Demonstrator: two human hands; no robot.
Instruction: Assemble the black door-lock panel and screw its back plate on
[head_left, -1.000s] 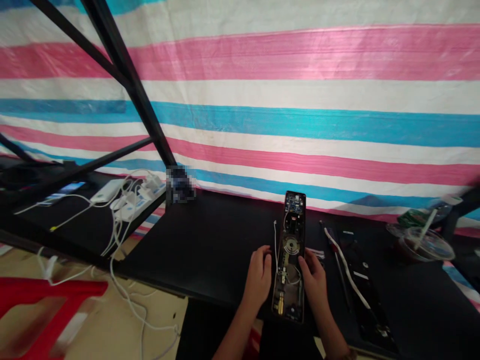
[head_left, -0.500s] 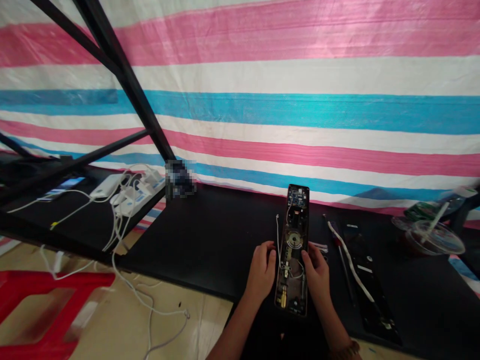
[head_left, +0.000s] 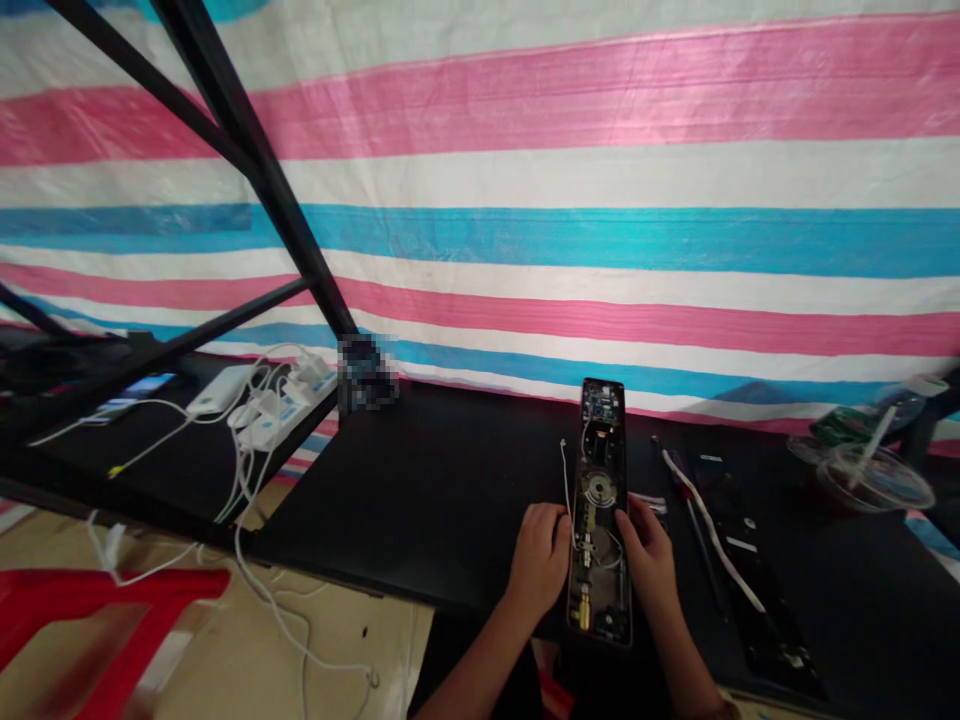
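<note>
Pink, white and blue striped plastic sheeting (head_left: 600,180) hangs behind our black bench (head_left: 450,480). At the bench's front edge, our right grip (head_left: 651,555) clasps a long black open electronics casing (head_left: 600,508); whether our left grip (head_left: 541,560), beside it, clasps too, we cannot tell.

I hold a long, narrow, dark housing (head_left: 604,520), open side facing me, long axis pointing away from me, near end by the front edge of the worktop (head_left: 435,490). Its exposed interior carries a circuit board (head_left: 598,402) at the far end, a round part (head_left: 600,488) near the middle and a brass-coloured fitting (head_left: 584,610) at the near end. A thin white cable (head_left: 565,475) extends outside the left wall.
</note>
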